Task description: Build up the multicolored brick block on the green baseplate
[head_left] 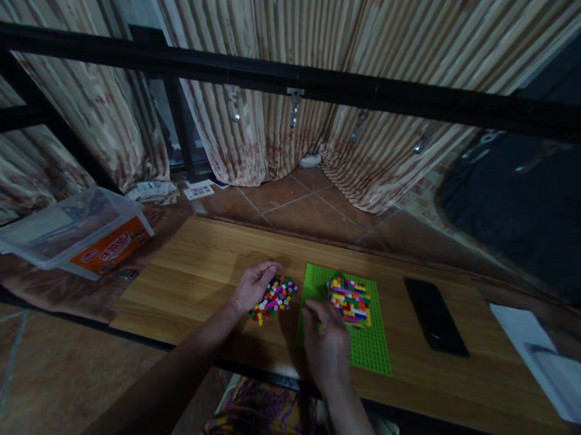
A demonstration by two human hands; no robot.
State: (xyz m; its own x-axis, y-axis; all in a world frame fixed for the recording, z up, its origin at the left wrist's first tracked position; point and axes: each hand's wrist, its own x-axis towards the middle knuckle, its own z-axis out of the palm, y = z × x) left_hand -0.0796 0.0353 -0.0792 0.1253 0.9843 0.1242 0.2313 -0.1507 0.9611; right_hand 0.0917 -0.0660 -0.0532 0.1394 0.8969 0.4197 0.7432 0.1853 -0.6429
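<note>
A small heap of loose coloured toy bricks (280, 293) lies on the wooden table. My left hand (255, 287) rests at the heap's left side, its fingers curled together; whatever is inside them is hidden. To the right lies a green studded baseplate (374, 352). On its upper part stands a block built of multicoloured bricks (350, 300). Over the baseplate's left edge, just left of and below the block, is my right hand (327, 343). Its thumb and forefinger are bent toward each other, and anything between them is too small to make out.
A black phone-like slab (436, 316) lies right of the baseplate, with white paper (532, 340) beyond it. At the left stands a clear plastic box (76, 226) with an orange label. A dark metal bar (278, 77) with hanging clips runs across, before striped curtains (300, 23).
</note>
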